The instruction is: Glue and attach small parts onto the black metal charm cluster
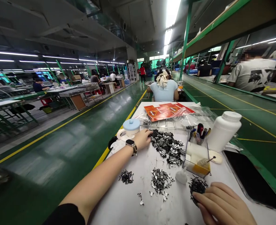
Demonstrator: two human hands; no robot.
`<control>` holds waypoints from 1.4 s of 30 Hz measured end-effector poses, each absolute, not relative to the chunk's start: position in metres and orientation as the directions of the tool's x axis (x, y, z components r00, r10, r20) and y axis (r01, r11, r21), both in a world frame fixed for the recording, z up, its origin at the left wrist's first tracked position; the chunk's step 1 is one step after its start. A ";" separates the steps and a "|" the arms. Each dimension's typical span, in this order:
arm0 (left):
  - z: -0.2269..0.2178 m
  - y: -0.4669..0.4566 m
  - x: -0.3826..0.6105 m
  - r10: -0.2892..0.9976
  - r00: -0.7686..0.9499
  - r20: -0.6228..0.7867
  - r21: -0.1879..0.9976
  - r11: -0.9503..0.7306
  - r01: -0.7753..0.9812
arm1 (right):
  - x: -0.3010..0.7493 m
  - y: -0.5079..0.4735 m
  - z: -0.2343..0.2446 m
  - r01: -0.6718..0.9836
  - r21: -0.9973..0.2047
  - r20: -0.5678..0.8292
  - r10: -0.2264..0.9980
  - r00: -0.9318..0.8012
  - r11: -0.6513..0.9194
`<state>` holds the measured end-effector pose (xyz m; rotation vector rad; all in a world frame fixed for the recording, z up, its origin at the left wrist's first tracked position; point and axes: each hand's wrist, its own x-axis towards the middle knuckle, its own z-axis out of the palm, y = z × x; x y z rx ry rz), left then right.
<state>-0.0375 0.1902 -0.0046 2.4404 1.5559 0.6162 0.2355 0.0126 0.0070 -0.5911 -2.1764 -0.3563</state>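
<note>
My left hand (143, 139), with a watch (131, 144) on its wrist, reaches to the left edge of a large heap of black and silver small parts (167, 145). Its fingers are bent together at the heap, and what lies between them is hidden. At the lower right, my right hand (223, 200) has thumb and forefinger drawn close at a pile of thin black curved pieces (197, 185); any piece in them is too small to make out. Between the hands lie a pile of small silver parts (161, 180) and a smaller pile of black curved pieces (126, 177).
A mug with a blue lid (131, 125) stands behind my left hand. Right of the heap are a clear box (196, 159), a white bottle (224, 129) and a phone (253, 178). Red printed sheets (162, 111) lie at the back. A person (164, 87) sits ahead.
</note>
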 end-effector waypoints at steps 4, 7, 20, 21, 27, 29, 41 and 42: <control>-0.022 0.210 -0.024 0.904 0.372 0.209 0.237 -0.416 0.878 | 0.230 0.013 0.001 0.482 -0.056 0.770 0.345 -0.536 0.874; -0.030 0.207 -0.021 0.914 0.348 0.211 0.181 -0.386 0.905 | 0.230 0.011 -0.003 0.468 -0.061 0.758 0.346 -0.554 0.882; -0.026 0.206 -0.032 0.957 0.232 0.176 0.181 -0.263 0.948 | 0.231 0.008 -0.001 0.463 -0.079 0.738 0.364 -0.568 0.883; -0.026 0.207 -0.031 0.961 0.213 0.174 0.191 -0.246 0.950 | 0.231 0.009 -0.002 0.462 -0.082 0.734 0.367 -0.571 0.883; -0.019 0.212 -0.024 0.983 0.141 0.118 0.305 -0.171 0.937 | 0.230 0.009 -0.005 0.448 -0.088 0.713 0.370 -0.596 0.890; -0.010 0.206 -0.023 0.984 0.121 0.127 0.377 -0.161 0.912 | 0.231 0.009 -0.006 0.438 -0.121 0.704 0.388 -0.595 0.891; 0.029 0.057 -0.013 0.871 0.485 -0.076 0.830 -0.214 0.514 | 0.228 0.007 -0.024 0.586 -0.654 0.453 0.868 -0.204 0.479; 0.027 0.047 -0.008 0.824 0.563 -0.064 0.830 -0.269 0.489 | 0.224 0.004 -0.021 0.535 -0.711 0.411 0.886 -0.212 0.458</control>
